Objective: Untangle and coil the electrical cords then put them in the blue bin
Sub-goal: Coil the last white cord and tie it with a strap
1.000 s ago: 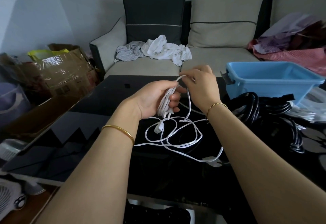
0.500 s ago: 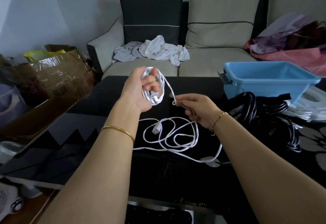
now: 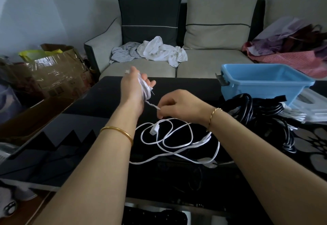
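Loose loops of white cord (image 3: 154,130) lying on black table (image 3: 92,104), nearest. Right hand (image 3: 178,104) hovering just above loops, fingers curled, pinching taut strand. Strand running toward 10 o'clock into left hand (image 3: 133,88), which is gripping wound bundle of same cord, fingertips partly spread. Black cords (image 3: 247,104) lying heaped at 3 o'clock of hands. Blue bin (image 3: 256,90) sitting just behind them, at 2 o'clock, well apart from white cord. Sofa (image 3: 212,61) standing beyond.

White cord (image 3: 169,141), blue bin (image 3: 265,84), blk cords (image 3: 254,107)
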